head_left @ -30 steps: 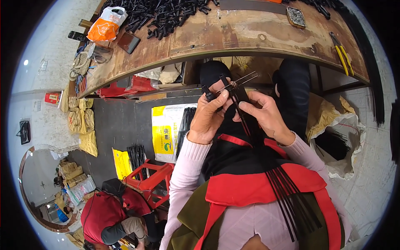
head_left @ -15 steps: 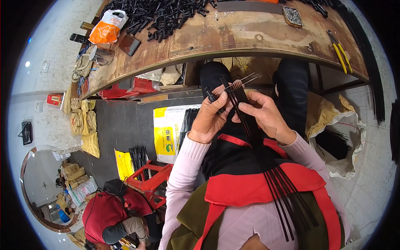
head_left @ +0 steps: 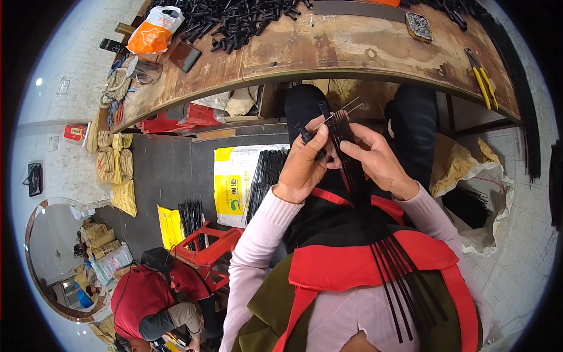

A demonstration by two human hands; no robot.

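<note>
Left hand [head_left: 305,161]: closed, thumb and fingers gripping one black tubular fitting [head_left: 303,131], thumb tip at the thin metal rods [head_left: 354,104]. Right hand [head_left: 378,158]: closed, thumb flat on a bundle of black strips [head_left: 352,176], fingers partly hidden behind. The bundle slants between both hands, upper ends at the crossing rods, lower ends fanned over a red apron band [head_left: 334,267]. Wooden workbench [head_left: 334,53], ahead: heap of matching black fittings [head_left: 237,26]; yellow-handled pliers [head_left: 484,82]; plastic carrier bag [head_left: 153,36], white and orange, pale printing on the orange. Floor, left: white-and-yellow sack [head_left: 230,190], large dark characters, round green emblem, further print too small to read; black rods [head_left: 267,176] lying on it.
</note>
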